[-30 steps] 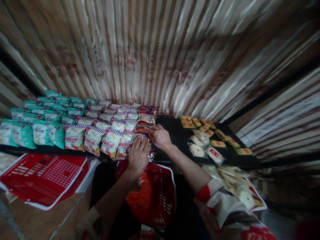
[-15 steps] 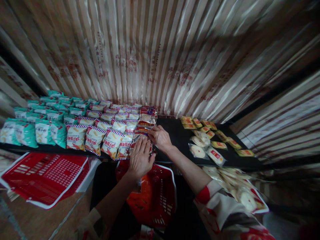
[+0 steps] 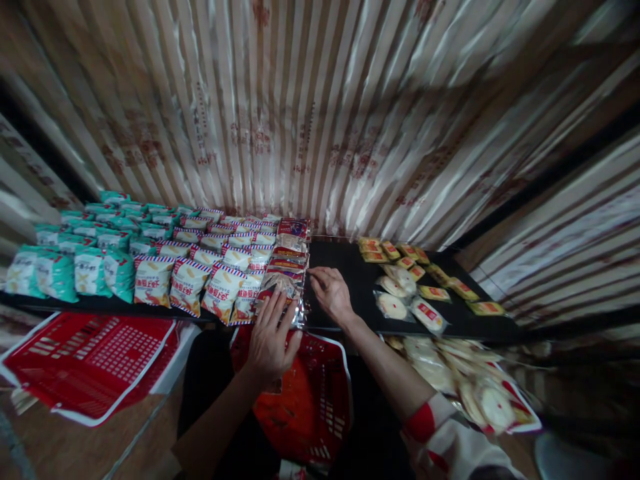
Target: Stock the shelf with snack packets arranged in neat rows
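Note:
My left hand (image 3: 273, 337) lies flat, fingers stretched out, on the front end of a row of dark red and silver packets (image 3: 287, 265). These flat packets overlap from the back of the black shelf (image 3: 340, 257) to its front edge. Just right of the row, my right hand (image 3: 330, 293) is over the shelf surface with loosely bent fingers and nothing visible in them. Its fingertips are close to the packets' right edge. White snack bags (image 3: 223, 287) with striped tops stand in rows directly left of the packets.
Teal bags (image 3: 90, 270) fill the shelf's left end. Small yellow packets (image 3: 434, 293) and clear-wrapped round white pieces (image 3: 393, 307) lie on its right. Below are red baskets (image 3: 113, 353), one between my legs (image 3: 325, 380). Striped, creased sheeting (image 3: 280, 100) rises behind.
My right hand has come off the dark red packets and moved slightly right and down. My left hand has slid a little toward the front edge, still flat on them.

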`<control>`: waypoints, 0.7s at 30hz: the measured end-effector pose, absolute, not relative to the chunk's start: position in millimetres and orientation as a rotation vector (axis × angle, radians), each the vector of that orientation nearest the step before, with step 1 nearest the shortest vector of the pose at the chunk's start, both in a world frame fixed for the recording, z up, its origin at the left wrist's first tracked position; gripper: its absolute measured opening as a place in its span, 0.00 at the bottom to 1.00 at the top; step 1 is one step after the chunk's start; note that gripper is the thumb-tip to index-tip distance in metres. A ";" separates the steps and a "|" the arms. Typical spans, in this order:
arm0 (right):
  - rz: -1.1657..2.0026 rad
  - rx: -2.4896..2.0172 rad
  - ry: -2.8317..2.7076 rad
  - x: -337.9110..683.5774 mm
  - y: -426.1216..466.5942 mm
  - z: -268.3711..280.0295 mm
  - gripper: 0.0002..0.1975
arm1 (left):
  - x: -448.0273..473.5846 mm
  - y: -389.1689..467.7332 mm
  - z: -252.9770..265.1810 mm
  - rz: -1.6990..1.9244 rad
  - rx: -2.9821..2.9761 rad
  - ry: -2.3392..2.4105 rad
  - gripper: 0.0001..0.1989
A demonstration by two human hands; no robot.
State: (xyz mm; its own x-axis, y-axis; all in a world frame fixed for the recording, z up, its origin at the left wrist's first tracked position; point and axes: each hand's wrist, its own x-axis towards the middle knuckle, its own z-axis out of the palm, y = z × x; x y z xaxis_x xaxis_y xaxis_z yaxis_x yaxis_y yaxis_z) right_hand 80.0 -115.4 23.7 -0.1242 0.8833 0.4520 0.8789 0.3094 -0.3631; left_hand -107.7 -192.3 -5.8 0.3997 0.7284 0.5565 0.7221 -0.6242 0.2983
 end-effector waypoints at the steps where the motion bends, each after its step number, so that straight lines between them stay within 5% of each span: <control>1: 0.019 -1.562 -1.958 85.4 -117.3 20.2 0.13 | -109.0 -192.9 -4.3 1.073 2.608 1.356 0.27; 21: 0.158 -1.419 -1.660 76.4 -131.0 13.1 0.14 | -115.5 -247.6 -16.9 1.349 2.599 1.212 0.17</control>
State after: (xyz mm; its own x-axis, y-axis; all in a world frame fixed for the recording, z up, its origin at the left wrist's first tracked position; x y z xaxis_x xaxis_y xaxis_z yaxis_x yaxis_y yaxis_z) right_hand 76.4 -131.0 13.1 0.0838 0.8348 0.5441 0.7174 0.3284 -0.6145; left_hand -115.5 -247.6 -16.9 0.3450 0.6157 0.7085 0.6391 -0.7069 0.3031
